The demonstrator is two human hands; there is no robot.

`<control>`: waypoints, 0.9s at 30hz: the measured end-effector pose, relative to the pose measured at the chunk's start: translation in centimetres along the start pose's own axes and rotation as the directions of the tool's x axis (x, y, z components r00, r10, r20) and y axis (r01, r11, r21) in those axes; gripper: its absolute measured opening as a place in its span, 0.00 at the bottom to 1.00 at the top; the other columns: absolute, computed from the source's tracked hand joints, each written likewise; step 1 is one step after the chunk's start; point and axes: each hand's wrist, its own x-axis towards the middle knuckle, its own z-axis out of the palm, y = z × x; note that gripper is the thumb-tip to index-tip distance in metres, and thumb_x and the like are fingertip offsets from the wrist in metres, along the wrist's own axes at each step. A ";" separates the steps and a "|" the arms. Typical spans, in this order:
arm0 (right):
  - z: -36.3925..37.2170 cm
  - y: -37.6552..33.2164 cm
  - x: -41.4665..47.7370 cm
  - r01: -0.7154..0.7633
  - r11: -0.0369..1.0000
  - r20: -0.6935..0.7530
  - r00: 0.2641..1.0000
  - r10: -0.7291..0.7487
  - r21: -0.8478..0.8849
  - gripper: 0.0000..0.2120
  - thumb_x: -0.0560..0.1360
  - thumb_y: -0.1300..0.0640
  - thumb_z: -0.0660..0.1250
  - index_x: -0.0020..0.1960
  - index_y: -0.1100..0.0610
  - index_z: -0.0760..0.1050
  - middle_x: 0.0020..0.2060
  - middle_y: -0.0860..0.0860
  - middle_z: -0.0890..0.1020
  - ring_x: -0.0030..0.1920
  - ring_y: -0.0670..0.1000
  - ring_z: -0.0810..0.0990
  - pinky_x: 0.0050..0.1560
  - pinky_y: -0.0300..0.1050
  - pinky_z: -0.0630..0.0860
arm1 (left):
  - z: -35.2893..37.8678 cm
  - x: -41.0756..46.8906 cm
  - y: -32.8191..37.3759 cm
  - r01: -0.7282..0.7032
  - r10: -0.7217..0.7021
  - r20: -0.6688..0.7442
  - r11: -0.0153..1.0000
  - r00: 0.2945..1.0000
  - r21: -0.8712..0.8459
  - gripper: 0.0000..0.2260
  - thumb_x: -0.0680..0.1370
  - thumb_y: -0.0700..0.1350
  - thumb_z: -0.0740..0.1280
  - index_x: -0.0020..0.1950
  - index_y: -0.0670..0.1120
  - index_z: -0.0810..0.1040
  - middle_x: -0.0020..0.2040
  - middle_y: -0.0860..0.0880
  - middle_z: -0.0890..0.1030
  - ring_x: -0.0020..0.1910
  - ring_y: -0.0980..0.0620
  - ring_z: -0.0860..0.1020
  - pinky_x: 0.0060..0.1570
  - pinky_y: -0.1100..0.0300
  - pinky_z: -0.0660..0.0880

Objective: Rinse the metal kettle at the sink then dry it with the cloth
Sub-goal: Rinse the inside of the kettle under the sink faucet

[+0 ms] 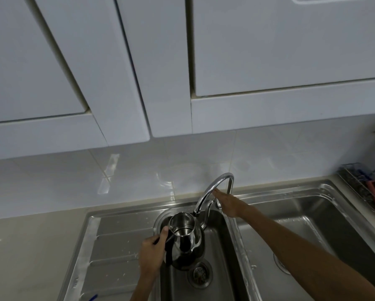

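Left hand (pixel 152 250) grips kettle (pixel 185 240) under faucet (pixel 212 190); right hand (pixel 225 203), open, touches faucet

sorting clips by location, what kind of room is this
Most likely a home kitchen. A double-bowl stainless sink with a curved chrome tap sits in a pale counter, under white wall cabinets and a tiled backsplash. The left hand holds a metal kettle over the sink.

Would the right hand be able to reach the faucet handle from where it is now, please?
Probably yes. The right hand is already at the base of the faucet, fingers extended, nothing between them. The handle itself is hidden behind that hand. The left hand holds the kettle under the spout.
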 end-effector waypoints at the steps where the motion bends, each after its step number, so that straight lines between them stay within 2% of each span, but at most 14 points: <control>1: -0.2 -0.1 -0.1 0.005 1.000 -0.010 1.000 -0.005 0.018 0.36 0.77 0.70 0.60 0.80 0.61 0.48 0.80 0.58 0.53 0.77 0.60 0.62 0.74 0.50 0.63 | 0.0 0.1 0.0 -0.004 0.004 0.007 1.000 1.000 -0.003 0.26 0.77 0.61 0.66 0.25 0.47 0.73 0.23 0.50 0.67 0.25 0.53 0.67 0.36 0.59 0.64; 3: -0.7 -0.4 -0.5 -0.001 0.997 -0.049 0.999 0.005 0.081 0.33 0.78 0.70 0.60 0.79 0.61 0.53 0.75 0.63 0.65 0.72 0.63 0.70 0.71 0.52 0.67 | -0.1 0.3 -0.1 -0.001 0.001 0.021 1.000 1.000 -0.018 0.26 0.78 0.61 0.66 0.25 0.47 0.73 0.23 0.50 0.68 0.25 0.52 0.68 0.36 0.58 0.65; 4: -0.8 -0.6 -0.9 -0.006 0.991 -0.088 0.996 0.018 0.132 0.30 0.78 0.70 0.60 0.78 0.61 0.58 0.68 0.65 0.73 0.64 0.64 0.76 0.65 0.52 0.73 | 0.0 0.3 -0.1 0.007 -0.006 0.024 1.000 1.000 -0.021 0.26 0.78 0.60 0.66 0.24 0.46 0.74 0.23 0.49 0.70 0.25 0.52 0.70 0.36 0.58 0.66; 6: -0.9 -1.4 -2.4 -0.017 0.970 -0.224 0.972 0.073 0.243 0.24 0.77 0.69 0.60 0.72 0.60 0.68 0.47 0.62 0.81 0.43 0.55 0.82 0.46 0.43 0.78 | 0.1 0.3 -0.2 0.014 -0.013 0.029 1.000 0.999 -0.021 0.28 0.78 0.60 0.66 0.25 0.43 0.78 0.23 0.44 0.74 0.26 0.51 0.73 0.36 0.58 0.69; 7: -0.7 -1.7 -3.2 -0.022 0.955 -0.302 0.946 0.115 0.295 0.21 0.78 0.68 0.61 0.69 0.57 0.71 0.44 0.58 0.82 0.40 0.52 0.82 0.43 0.41 0.78 | 0.2 0.3 -0.2 0.016 -0.015 0.031 1.000 0.999 -0.019 0.28 0.78 0.61 0.66 0.26 0.42 0.78 0.24 0.41 0.75 0.26 0.51 0.74 0.37 0.58 0.70; 10: 0.8 -3.0 -5.8 -0.061 0.899 -0.422 0.868 0.262 0.433 0.18 0.78 0.65 0.65 0.67 0.56 0.76 0.55 0.54 0.85 0.52 0.53 0.84 0.56 0.43 0.78 | 0.5 -0.3 0.6 0.016 -0.016 0.031 1.000 0.999 -0.014 0.28 0.79 0.58 0.67 0.21 0.48 0.71 0.19 0.49 0.68 0.21 0.57 0.68 0.35 0.60 0.65; 13: 2.6 -4.2 -7.9 -0.067 0.840 -0.383 0.869 0.315 0.539 0.17 0.77 0.65 0.67 0.65 0.55 0.77 0.57 0.50 0.84 0.53 0.47 0.83 0.61 0.43 0.78 | 1.2 -0.6 1.1 -0.004 0.004 0.040 1.000 0.999 -0.004 0.28 0.80 0.54 0.67 0.19 0.50 0.71 0.17 0.53 0.67 0.18 0.59 0.67 0.33 0.61 0.63; 15: 3.4 -4.9 -8.8 -0.064 0.812 -0.342 0.886 0.314 0.580 0.18 0.76 0.66 0.68 0.65 0.56 0.76 0.55 0.49 0.83 0.51 0.46 0.82 0.56 0.35 0.79 | 1.4 -0.8 1.2 0.011 -0.010 0.044 1.000 0.999 -0.008 0.26 0.80 0.54 0.67 0.23 0.47 0.73 0.17 0.52 0.68 0.17 0.60 0.68 0.32 0.61 0.64; 17: 3.9 -5.4 -9.3 -0.085 0.782 -0.308 0.889 0.339 0.617 0.19 0.75 0.67 0.69 0.65 0.57 0.75 0.53 0.49 0.82 0.48 0.45 0.81 0.46 0.25 0.76 | 1.4 -0.8 0.7 0.025 -0.024 0.059 1.000 0.998 -0.013 0.27 0.80 0.55 0.67 0.25 0.40 0.75 0.17 0.52 0.68 0.19 0.59 0.67 0.33 0.61 0.65; 19: 4.2 -5.6 -9.5 -0.107 0.731 -0.275 0.882 0.383 0.674 0.19 0.75 0.68 0.68 0.63 0.54 0.73 0.49 0.47 0.80 0.44 0.42 0.79 0.41 0.24 0.74 | 1.4 -0.9 0.9 0.031 -0.030 0.069 0.999 0.997 -0.022 0.28 0.81 0.55 0.67 0.26 0.37 0.76 0.18 0.52 0.67 0.20 0.58 0.67 0.33 0.61 0.65; 20: 4.2 -5.8 -9.6 -0.109 0.717 -0.269 0.880 0.392 0.688 0.19 0.76 0.69 0.67 0.62 0.52 0.72 0.49 0.45 0.79 0.43 0.40 0.79 0.40 0.24 0.73 | 1.4 -1.0 1.0 0.022 -0.019 0.073 0.999 0.997 -0.029 0.28 0.81 0.54 0.67 0.25 0.40 0.74 0.18 0.52 0.67 0.19 0.59 0.66 0.33 0.61 0.64; 23: 4.4 -5.7 -9.5 -0.097 0.703 -0.280 0.872 0.401 0.705 0.21 0.77 0.72 0.63 0.66 0.56 0.70 0.52 0.46 0.78 0.47 0.42 0.80 0.44 0.25 0.74 | 1.3 -1.0 1.5 -0.011 0.017 0.097 0.998 0.995 -0.057 0.27 0.80 0.53 0.67 0.21 0.50 0.67 0.17 0.53 0.65 0.17 0.59 0.66 0.32 0.61 0.62; 25: 4.3 -5.6 -9.4 -0.062 0.651 -0.267 0.880 0.393 0.756 0.22 0.77 0.76 0.59 0.66 0.57 0.69 0.52 0.44 0.78 0.50 0.41 0.82 0.47 0.27 0.75 | 1.2 -0.7 1.5 -0.019 0.026 0.100 0.998 0.995 -0.066 0.28 0.80 0.53 0.67 0.20 0.50 0.67 0.17 0.53 0.66 0.18 0.59 0.66 0.32 0.61 0.62; 27: 4.3 -5.5 -9.2 -0.038 0.595 -0.237 0.895 0.378 0.803 0.23 0.78 0.77 0.57 0.63 0.53 0.70 0.53 0.44 0.79 0.50 0.39 0.82 0.50 0.33 0.77 | 1.2 0.0 1.0 -0.013 0.020 0.110 0.998 0.994 -0.068 0.28 0.79 0.55 0.68 0.21 0.49 0.68 0.19 0.52 0.67 0.19 0.57 0.66 0.34 0.58 0.64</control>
